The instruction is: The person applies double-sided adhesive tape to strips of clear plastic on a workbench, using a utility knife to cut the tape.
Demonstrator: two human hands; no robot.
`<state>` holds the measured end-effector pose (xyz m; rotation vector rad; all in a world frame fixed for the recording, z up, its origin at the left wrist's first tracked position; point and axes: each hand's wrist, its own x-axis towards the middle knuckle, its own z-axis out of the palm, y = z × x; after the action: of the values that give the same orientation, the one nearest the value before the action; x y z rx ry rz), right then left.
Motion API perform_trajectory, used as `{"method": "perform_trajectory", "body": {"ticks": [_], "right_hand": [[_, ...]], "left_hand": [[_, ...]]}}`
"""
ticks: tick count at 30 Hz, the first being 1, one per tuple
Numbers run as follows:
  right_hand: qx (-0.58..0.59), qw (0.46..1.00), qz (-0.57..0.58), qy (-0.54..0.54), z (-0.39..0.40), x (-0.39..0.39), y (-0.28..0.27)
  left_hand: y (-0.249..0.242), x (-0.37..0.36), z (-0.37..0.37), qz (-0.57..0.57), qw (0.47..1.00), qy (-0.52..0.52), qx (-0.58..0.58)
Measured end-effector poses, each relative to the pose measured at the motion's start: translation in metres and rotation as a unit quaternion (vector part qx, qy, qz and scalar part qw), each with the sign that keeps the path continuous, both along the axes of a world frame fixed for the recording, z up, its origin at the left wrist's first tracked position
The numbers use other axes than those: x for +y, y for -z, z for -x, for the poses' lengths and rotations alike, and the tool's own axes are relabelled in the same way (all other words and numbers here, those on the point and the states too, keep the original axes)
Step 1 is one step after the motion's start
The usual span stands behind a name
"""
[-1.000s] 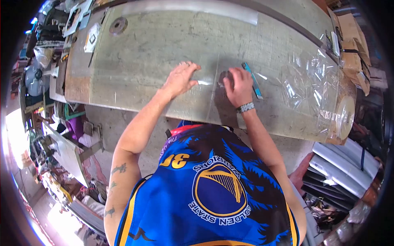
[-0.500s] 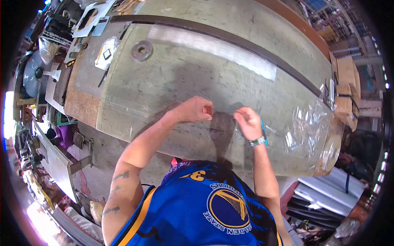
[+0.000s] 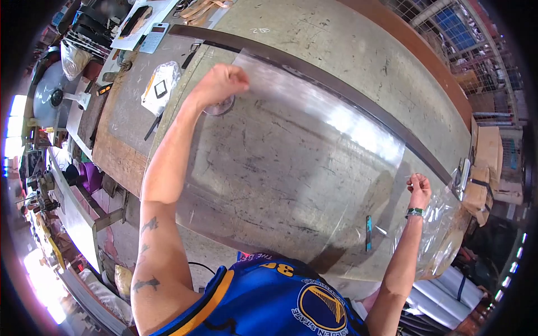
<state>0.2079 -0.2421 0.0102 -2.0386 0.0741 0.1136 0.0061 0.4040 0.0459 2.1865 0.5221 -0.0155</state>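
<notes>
My left hand (image 3: 224, 83) is raised over the far left of the worktable (image 3: 269, 185), fingers curled together. Whatever it may hold is too small or clear to make out. Partly hidden below it lies a roll of clear tape (image 3: 219, 107). Stretched toward the right end, my right hand (image 3: 419, 190) is closed in a pinch, with a small whitish bit at the fingertips that I cannot identify. Between the hands runs a shiny translucent strip (image 3: 336, 117) along a dark metal bar (image 3: 291, 66). A teal slim tool (image 3: 369, 232), perhaps a cutter, rests left of my right forearm.
Crumpled clear plastic (image 3: 440, 224) covers the right end of the table, near cardboard boxes (image 3: 487, 154). At the left are a white packet (image 3: 161, 88), a calculator (image 3: 154, 38) and papers (image 3: 143, 19). A fan (image 3: 53, 98) stands beyond the left edge.
My hands have spread from close together near the front: the left moved up and left over the tape roll, the right moved right. The teal tool now shows on the table.
</notes>
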Motion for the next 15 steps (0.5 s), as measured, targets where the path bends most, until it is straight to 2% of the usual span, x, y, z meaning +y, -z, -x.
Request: {"method": "perform_trajectory", "body": {"ticks": [3, 6, 8, 12, 15], "right_hand": [[0.001, 1.0, 0.007, 0.005, -0.036, 0.019, 0.017], [0.002, 1.0, 0.025, 0.001, -0.063, 0.035, 0.038], [0.006, 0.999, 0.031, -0.008, -0.075, 0.04, 0.05], [0.0, 0.999, 0.047, -0.013, -0.087, 0.044, 0.064], [-0.007, 0.998, 0.061, -0.028, -0.096, 0.032, 0.075]], "left_hand": [[0.029, 0.019, -0.033, -0.005, 0.992, -0.12, -0.033], [0.068, 0.022, -0.05, -0.158, 0.966, -0.184, -0.084], [0.083, 0.02, -0.053, -0.198, 0.954, -0.209, -0.08], [0.093, 0.011, -0.056, -0.27, 0.917, -0.264, -0.127], [0.086, 0.009, -0.057, -0.267, 0.911, -0.298, -0.098]]}}
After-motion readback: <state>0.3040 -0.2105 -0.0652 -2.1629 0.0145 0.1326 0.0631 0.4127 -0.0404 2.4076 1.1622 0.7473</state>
